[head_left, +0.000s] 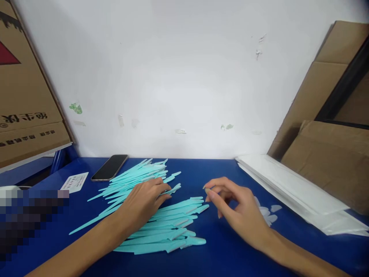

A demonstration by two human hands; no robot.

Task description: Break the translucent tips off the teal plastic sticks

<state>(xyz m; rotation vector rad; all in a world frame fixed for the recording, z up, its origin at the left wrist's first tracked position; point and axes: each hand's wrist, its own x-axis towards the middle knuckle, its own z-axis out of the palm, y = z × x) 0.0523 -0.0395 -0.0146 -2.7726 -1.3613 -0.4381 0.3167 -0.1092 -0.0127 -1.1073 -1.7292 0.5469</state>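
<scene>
The near razors (155, 245) lie bunched on the tabletop (227, 254). My right grip (239, 207) is drawn together beside the clear pieces (264, 212); I cannot tell whether it holds anything. My left grip (147, 196) grasps one razor (174, 189) near one end, before the far razors (135, 177). Caution: a slack pinch could drop it; a dragging wrist could scatter both piles.

One turquoise stick (174, 189) is pinched in the left hand (147, 195), between a far pile (138, 174) and a near pile (173, 224) of similar sticks on a blue table (227, 254). The right hand's (238, 206) thumb and forefinger are pressed together; anything between is too small to tell. Clear flakes (268, 216) are seen beside it. A phone (110, 168), card (75, 182) and white sheets (291, 188) are laid farther out.
</scene>
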